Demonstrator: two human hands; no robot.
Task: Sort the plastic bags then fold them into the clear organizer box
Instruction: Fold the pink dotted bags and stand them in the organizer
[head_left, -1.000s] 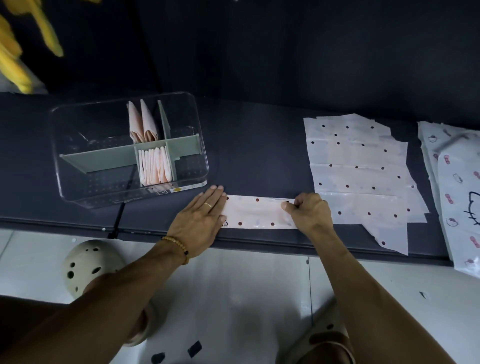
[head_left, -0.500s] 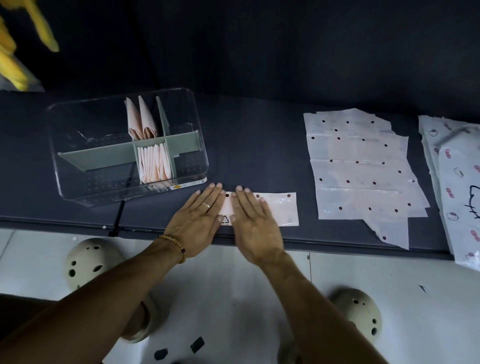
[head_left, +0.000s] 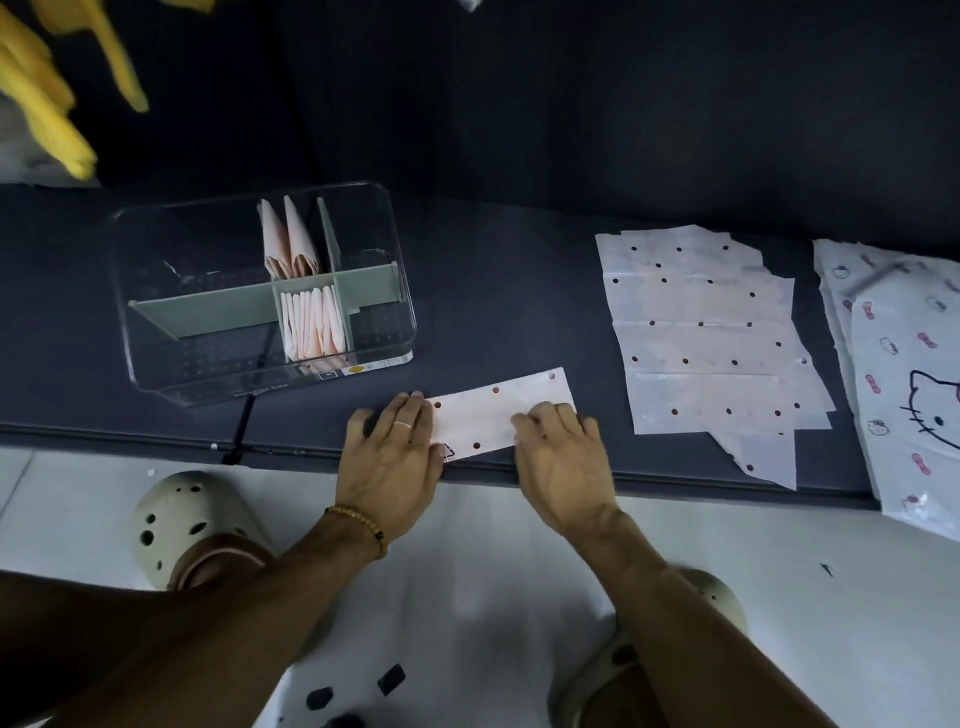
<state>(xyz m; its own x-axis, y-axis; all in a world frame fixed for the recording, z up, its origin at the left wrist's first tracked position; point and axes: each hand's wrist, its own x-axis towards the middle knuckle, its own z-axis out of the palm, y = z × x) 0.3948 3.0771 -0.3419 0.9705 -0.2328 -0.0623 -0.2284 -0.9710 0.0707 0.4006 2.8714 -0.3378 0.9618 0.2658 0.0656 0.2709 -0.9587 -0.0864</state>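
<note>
Right hand (head_left: 563, 457) now further right, flat like left hand (head_left: 389, 457), on thin dotted plastic strip (head_left: 493, 415)

Dim, soft light; blurred, bowed edges.

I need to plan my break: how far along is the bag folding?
Done: folded bags stand in the clear organizer box. In hand: the left hand and right hand press a dotted strip flat. Left: the dotted stack and cartoon-print bags, all unfolded.
</note>
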